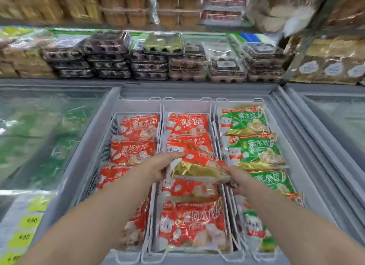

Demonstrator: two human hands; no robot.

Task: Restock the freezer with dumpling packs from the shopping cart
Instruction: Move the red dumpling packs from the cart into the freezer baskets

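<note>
Green packs: we see them filling the right basket.
Egg cartons: stacked behind the freezer.
Red dumpling pack: tilted over the middle basket.
Fingers: our left hand and right hand grip its opposite ends.

The freezer lies open over the middle basket; red packs fill it but for a bare strip at its far end; a held pack hangs across its middle; wire walls bound it on both sides; closed glass lids lie farther out; egg cartons stack behind it.
</note>
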